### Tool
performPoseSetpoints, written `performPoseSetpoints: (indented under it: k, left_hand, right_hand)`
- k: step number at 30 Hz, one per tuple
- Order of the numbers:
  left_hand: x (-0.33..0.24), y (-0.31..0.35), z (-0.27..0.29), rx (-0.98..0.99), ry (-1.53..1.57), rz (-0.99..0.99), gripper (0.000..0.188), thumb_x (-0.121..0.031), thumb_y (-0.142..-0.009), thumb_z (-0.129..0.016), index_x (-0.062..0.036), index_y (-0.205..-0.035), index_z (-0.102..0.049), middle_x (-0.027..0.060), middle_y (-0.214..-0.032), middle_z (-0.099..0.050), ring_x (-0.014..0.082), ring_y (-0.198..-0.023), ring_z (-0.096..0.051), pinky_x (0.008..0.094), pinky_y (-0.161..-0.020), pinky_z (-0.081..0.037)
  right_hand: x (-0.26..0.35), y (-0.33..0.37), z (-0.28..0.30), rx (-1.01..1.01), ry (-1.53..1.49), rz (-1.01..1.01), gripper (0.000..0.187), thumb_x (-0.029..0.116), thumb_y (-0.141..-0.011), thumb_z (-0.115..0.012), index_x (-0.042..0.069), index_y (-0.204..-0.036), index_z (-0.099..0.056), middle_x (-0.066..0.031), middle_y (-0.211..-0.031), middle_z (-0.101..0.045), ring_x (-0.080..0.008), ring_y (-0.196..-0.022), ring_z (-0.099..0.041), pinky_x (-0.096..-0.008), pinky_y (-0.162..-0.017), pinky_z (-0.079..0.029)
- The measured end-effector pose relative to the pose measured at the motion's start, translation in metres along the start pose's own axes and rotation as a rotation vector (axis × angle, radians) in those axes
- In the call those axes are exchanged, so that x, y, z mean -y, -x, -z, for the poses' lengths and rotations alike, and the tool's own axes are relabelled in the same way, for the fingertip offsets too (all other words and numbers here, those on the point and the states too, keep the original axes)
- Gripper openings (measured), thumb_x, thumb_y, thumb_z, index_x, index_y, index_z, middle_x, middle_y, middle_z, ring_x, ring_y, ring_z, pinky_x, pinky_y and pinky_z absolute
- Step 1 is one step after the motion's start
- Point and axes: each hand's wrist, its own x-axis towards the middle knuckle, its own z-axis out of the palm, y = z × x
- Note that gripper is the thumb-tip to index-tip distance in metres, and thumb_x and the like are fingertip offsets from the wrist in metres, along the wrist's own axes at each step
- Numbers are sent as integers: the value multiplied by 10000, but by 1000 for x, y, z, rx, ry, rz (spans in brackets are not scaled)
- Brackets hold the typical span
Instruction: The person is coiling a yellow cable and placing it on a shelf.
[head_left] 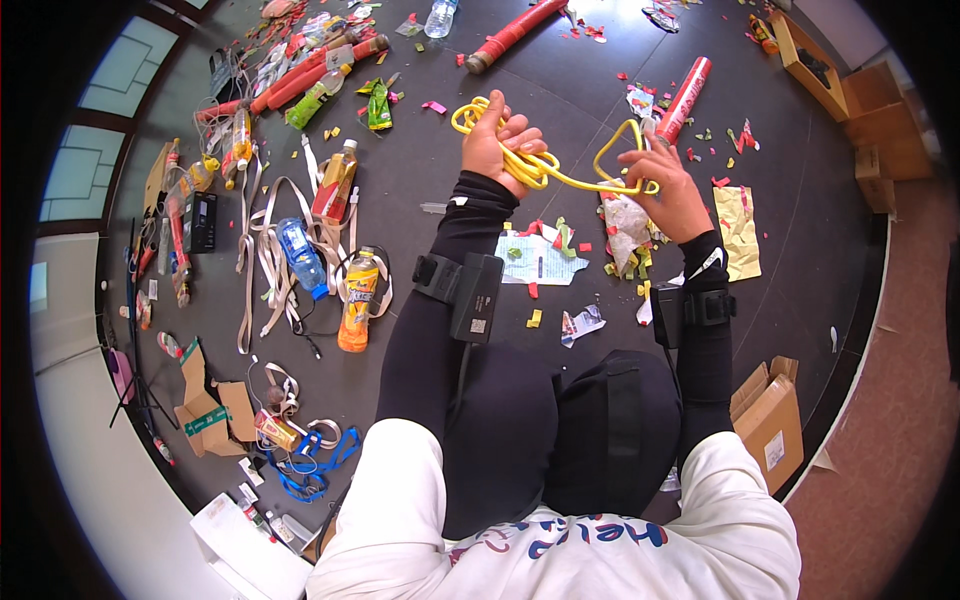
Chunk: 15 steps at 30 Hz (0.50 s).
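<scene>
Both arms reach forward over the dark floor, holding a yellow cable (575, 182) between them. My left hand (490, 150) is closed around its coiled loops, some of which stick out past the fingers on both sides. From that coil one strand runs across to my right hand (672, 190), whose fingers pinch it near a wide bend. Beyond the right fingers lies a red tube (686, 98) on the floor. A crumpled white-and-pink wrapper (626, 228) sits below the strand, beside the right hand.
Litter covers the floor: a yellow paper sheet (737, 232), an orange drink bottle (358, 300), a blue bottle (301, 256), white straps (248, 262) and blue straps (318, 466). More red tubes (510, 36) lie farther off. Cardboard boxes (772, 425) stand at the right, a torn carton (208, 405) at left.
</scene>
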Motion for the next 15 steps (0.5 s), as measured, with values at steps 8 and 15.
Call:
performPoseSetpoints:
  k: [8,15]
  left_hand:
    - [-1,9,-12,194,-178,409,256,-306,-877,-512,-94,-755,-435,-54,-522,-290,34,-411,-275,187,-416,-275]
    - [10,18,-20,126,-662,521,239,-247,-839,-588,-119,-726,-421,-68,-512,-319,15,-409,-279,176,-388,-251]
  right_hand:
    - [0,1,12,-232,-143,-188,146,-12,-648,-609,18,-715,-483,-73,-811,-538,-273,-881,-529,-367,-795,-394]
    - [22,-10,25,-358,111,-30,151,7,-570,-584,49,-629,-451,-70,-608,-470,-264,-655,-498,-337,-551,-369]
